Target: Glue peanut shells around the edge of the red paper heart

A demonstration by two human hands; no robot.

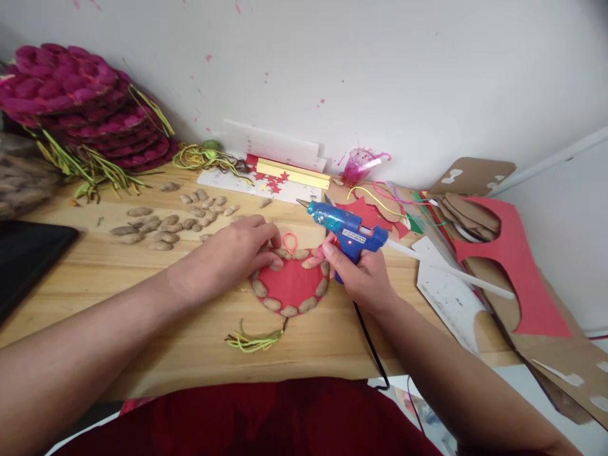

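Observation:
A red disc (289, 285) lies on the wooden table, ringed by peanuts glued or set along its edge. An orange loop (290, 243) sticks out at its top, and a yellow-green tassel (256, 342) hangs from its bottom. My left hand (244, 250) rests at the disc's upper left, thumb and fingers curled on a peanut at the rim. In my right hand (363, 272) is a blue glue gun (351, 231), its nozzle pointing up and left; that hand's fingertips also reach a peanut at the disc's upper right.
Loose peanuts (161, 228) lie on the table (199, 335) at left. Stacked magenta woven pieces (85, 101) stand at back left, beside yarn (204, 157). A dark flat object (33, 259) is far left. Cut red sheet (532, 272) and cardboard lie right; a black cord (370, 342) runs down.

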